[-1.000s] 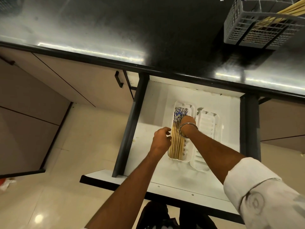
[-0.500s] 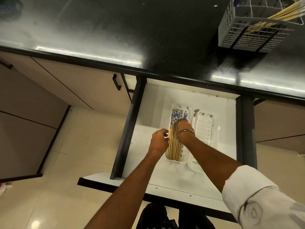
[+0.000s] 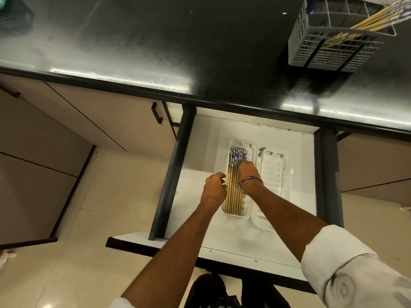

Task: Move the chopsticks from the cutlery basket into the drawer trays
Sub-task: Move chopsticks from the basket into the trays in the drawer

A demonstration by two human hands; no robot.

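Several bamboo chopsticks [image 3: 233, 192] with blue-patterned ends lie side by side in the left white tray [image 3: 232, 143] inside the open drawer [image 3: 200, 152]. My right hand [image 3: 248, 172], with a metal bangle at the wrist, rests on top of them near the patterned ends. Its fingers are bent downward and hidden under the hand. My left hand [image 3: 214, 188] hovers at the tray's left rim with curled fingers and holds nothing. The right tray [image 3: 273, 172] has no chopsticks in it. More chopsticks [image 3: 367, 18] lean in the grey cutlery basket [image 3: 329, 50] on the counter.
The black countertop [image 3: 178, 41] runs across the top, and its edge overhangs the back of the drawer. Dark drawer rails [image 3: 172, 174] flank the white drawer floor. Beige cabinet fronts [image 3: 89, 121] stand at the left. A dark mesh object [image 3: 13, 16] sits in the far left corner.
My right hand has slid a little toward the chopsticks' patterned ends. My left hand has stayed by the tray's left rim. The view has shifted slightly downward.
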